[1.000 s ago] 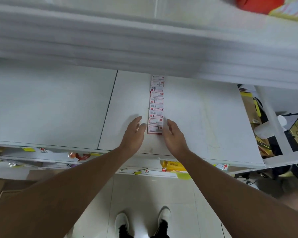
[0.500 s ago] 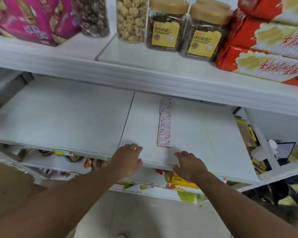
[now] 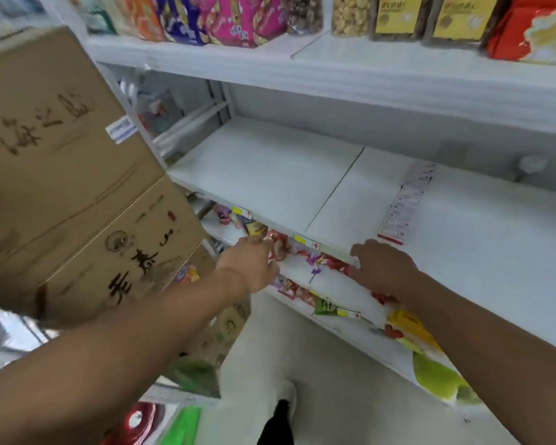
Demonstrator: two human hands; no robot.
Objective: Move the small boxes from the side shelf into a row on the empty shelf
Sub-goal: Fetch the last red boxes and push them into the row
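A row of small white boxes with red print (image 3: 406,203) runs front to back on the white shelf (image 3: 270,175), right of the seam between its two panels. My left hand (image 3: 249,266) hangs in front of the shelf's front edge with fingers loosely bent, holding nothing. My right hand (image 3: 381,268) is at the same edge, just below the nearest box, fingers loosely curled and empty. Both hands are apart from the boxes. The frame is blurred by motion.
Stacked brown cardboard cartons (image 3: 61,175) fill the left side. The upper shelf (image 3: 334,72) carries snack bags, jars and red boxes. A lower shelf (image 3: 334,284) holds small wrapped sweets. A white floor and my shoe (image 3: 283,399) lie below.
Both hands have drawn back from the sides of the box row to the shelf's front edge. My view has swung up and to the left, bringing the cartons into sight.
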